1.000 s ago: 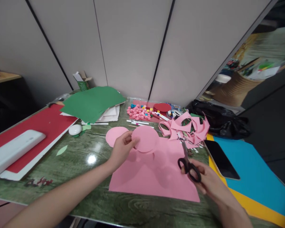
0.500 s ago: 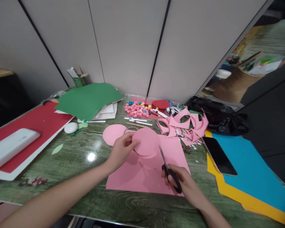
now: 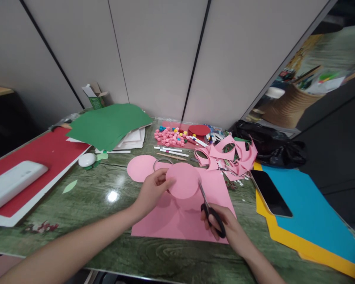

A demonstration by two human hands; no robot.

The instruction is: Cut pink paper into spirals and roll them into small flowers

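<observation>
Two hands share it: our left hand [image 3: 150, 193] pinches the round pink paper disc [image 3: 185, 180] steady over the green desk [image 3: 106, 209] while our right hand [image 3: 229, 228], fingers curled through black-handled scissors [image 3: 209, 207], sets blades to its rim.

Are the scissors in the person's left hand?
No, the scissors are in the right hand, while the left hand holds a pink paper circle.
</observation>
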